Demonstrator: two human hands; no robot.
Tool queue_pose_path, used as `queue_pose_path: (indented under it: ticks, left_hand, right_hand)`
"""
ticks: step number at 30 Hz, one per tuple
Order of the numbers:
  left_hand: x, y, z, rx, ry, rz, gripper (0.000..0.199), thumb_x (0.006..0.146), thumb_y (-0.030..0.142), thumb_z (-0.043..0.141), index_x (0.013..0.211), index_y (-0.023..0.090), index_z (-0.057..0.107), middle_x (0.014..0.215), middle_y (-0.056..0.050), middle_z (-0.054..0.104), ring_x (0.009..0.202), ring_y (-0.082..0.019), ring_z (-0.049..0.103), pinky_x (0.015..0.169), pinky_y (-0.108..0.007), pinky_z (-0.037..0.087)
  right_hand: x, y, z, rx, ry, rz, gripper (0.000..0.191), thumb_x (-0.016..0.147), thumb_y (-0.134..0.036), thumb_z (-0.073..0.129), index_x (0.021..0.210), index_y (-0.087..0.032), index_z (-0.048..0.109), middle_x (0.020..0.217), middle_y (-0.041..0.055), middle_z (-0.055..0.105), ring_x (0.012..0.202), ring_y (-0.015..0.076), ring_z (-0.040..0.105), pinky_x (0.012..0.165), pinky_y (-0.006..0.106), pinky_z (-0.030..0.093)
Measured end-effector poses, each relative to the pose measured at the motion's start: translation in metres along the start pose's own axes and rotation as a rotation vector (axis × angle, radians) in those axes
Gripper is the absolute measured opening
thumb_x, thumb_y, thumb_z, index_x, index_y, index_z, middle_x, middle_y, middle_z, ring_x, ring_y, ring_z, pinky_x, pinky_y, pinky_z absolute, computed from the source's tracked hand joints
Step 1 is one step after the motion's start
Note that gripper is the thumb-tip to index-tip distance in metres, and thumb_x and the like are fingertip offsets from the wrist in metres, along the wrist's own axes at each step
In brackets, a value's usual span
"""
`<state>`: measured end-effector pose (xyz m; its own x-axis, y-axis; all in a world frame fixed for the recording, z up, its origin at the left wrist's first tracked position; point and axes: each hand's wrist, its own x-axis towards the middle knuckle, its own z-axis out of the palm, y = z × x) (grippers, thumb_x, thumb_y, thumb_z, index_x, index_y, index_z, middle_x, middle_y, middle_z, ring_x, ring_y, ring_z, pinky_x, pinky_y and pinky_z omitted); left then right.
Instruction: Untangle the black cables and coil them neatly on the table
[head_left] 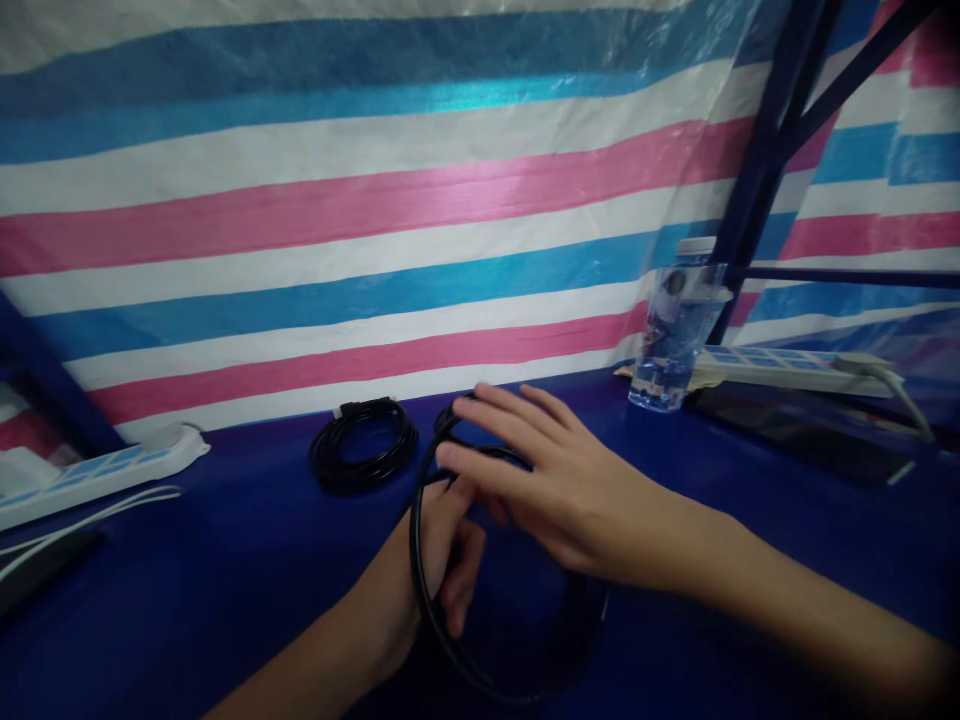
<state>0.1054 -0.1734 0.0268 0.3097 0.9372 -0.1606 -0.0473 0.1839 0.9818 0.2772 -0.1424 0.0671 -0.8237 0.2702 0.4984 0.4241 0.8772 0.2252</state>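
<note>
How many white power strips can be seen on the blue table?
2. One power strip lies at the far left edge, near the striped tarp. The other power strip lies at the right, behind the water bottle. More may lie outside the picture.

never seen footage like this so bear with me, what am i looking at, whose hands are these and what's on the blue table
This is one picture from a camera worn on a person's head, looking down at their own bare hands. The left hand has its grip closed on a loop of black cable. The right hand lies flat and open over the top of that loop. On the blue table behind them sit a second coiled black cable, a clear water bottle, and white power strips, one at the left and one at the right.
</note>
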Motion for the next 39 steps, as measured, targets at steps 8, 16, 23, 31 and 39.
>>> queue_pose_path:
  ticks: [8,16,23,31,39]
  left_hand:
    - [0.007,0.003,-0.003,0.265,-0.046,-0.111,0.045,0.081,0.058,0.039,0.068,0.017,0.050,0.036,0.007,0.034,0.023,-0.009,0.030,0.026,-0.018,0.019]
    - [0.002,-0.001,0.010,0.649,-0.035,0.215,0.024,0.086,0.035,0.043,0.080,0.018,0.059,0.071,0.001,0.055,0.064,-0.012,0.050,0.056,-0.023,0.035]
    - [0.019,-0.002,-0.022,0.618,0.133,0.195,0.020,0.082,0.037,0.049,0.083,0.019,0.056,0.061,0.003,0.048,0.054,-0.012,0.039,0.050,-0.024,0.026]
    - [0.025,-0.007,-0.029,0.732,0.130,0.295,0.022,0.085,0.033,0.043,0.087,0.019,0.060,0.073,-0.001,0.058,0.067,-0.016,0.049,0.060,-0.026,0.031]
    - [0.020,-0.004,-0.025,1.029,0.263,0.393,0.035,0.083,0.024,0.043,0.118,0.023,0.050,0.098,-0.005,0.061,0.096,-0.024,0.055,0.082,-0.039,0.038]
  right_hand:
    - [-0.002,0.005,0.001,0.025,0.009,0.015,0.039,0.092,-0.029,0.040,0.128,-0.017,0.045,0.108,0.0121,0.057,0.096,0.0231,0.051,0.079,0.039,0.040]
    - [0.006,-0.004,0.003,0.433,-0.246,0.260,0.020,0.090,-0.023,0.043,0.092,-0.018,0.063,0.075,0.0024,0.064,0.066,0.0128,0.058,0.060,0.023,0.041]
    - [0.004,0.026,0.016,0.948,0.205,0.889,0.023,0.088,-0.035,0.047,0.080,-0.016,0.056,0.052,-0.0022,0.054,0.040,0.0096,0.047,0.040,0.020,0.033]
    - [-0.005,0.046,0.015,1.183,0.654,1.065,0.017,0.088,-0.032,0.044,0.088,-0.016,0.050,0.049,-0.0044,0.050,0.033,0.0070,0.040,0.036,0.020,0.030]
    - [-0.009,0.060,0.010,1.215,0.867,1.008,0.012,0.089,-0.028,0.045,0.086,-0.018,0.050,0.048,-0.0058,0.047,0.034,0.0066,0.040,0.038,0.021,0.029]
